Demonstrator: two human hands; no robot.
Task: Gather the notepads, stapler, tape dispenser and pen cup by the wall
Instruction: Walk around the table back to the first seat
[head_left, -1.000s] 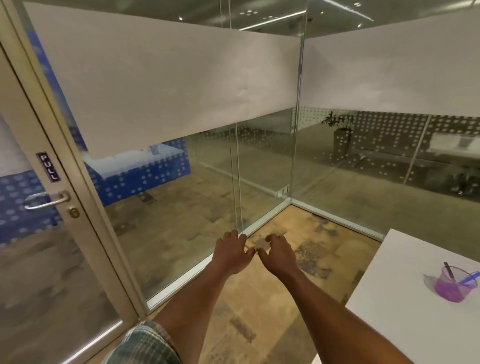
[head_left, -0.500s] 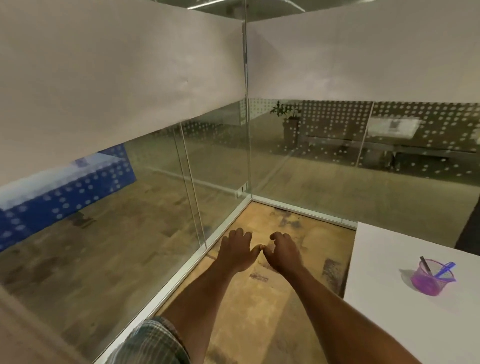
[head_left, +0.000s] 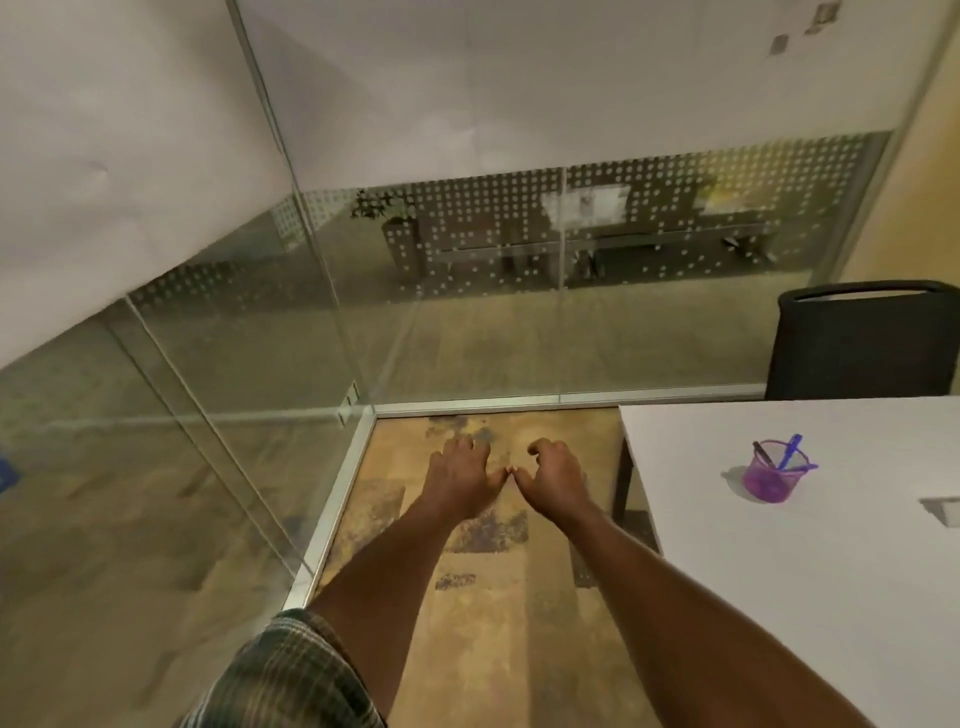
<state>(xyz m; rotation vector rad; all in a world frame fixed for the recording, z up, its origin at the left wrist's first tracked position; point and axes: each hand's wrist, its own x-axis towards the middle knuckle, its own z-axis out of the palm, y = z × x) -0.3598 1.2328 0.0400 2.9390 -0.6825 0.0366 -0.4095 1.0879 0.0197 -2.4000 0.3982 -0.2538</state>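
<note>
A purple mesh pen cup (head_left: 775, 478) with a blue pen and a dark pen stands on the white table (head_left: 831, 597) at the right. A grey-white object (head_left: 943, 511), cut off by the right edge, lies on the table beyond the cup. My left hand (head_left: 462, 475) and my right hand (head_left: 553, 480) are stretched out side by side over the floor, left of the table, thumbs nearly touching. Both hold nothing; the left fingers are spread, the right fingers are loosely curled. Notepads, stapler and tape dispenser are not identifiable here.
Glass walls (head_left: 467, 312) with frosted upper bands meet in a corner ahead. A black chair (head_left: 862, 345) stands behind the table at the far right. Patterned brown carpet (head_left: 483, 649) lies between the glass and the table's left edge.
The view has swung right and down: the door has left the view, and more of the table, the chair and the corner now show. My hands stay held out together.
</note>
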